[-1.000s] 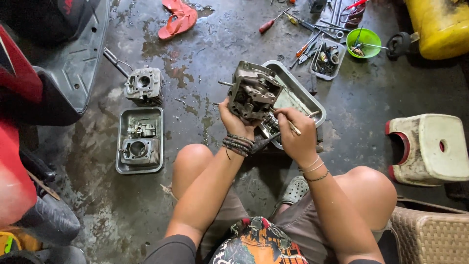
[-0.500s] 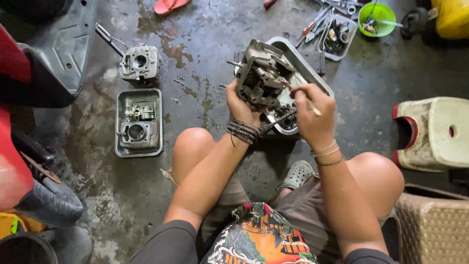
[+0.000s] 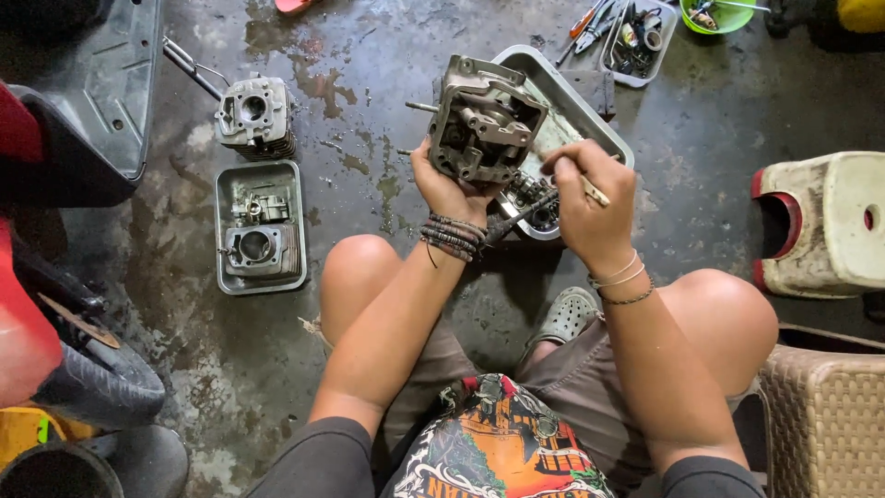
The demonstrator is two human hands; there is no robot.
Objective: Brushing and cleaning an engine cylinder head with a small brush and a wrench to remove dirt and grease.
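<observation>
Cylinder head (image 3: 484, 124) higher now, tray (image 3: 608, 138) behind.

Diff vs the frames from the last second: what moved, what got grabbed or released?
The right hand rose with its thin tool to the side of the engine part, which the left hand tipped slightly. Nothing was grabbed or released. The metal tray and the floor parts stayed put; the view shifted.

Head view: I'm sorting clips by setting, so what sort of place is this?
Probably a small motorbike repair workshop: a grey metal engine cylinder head in the left hand, a finned cylinder block on the stained concrete floor, and a tray of hand tools.
</observation>
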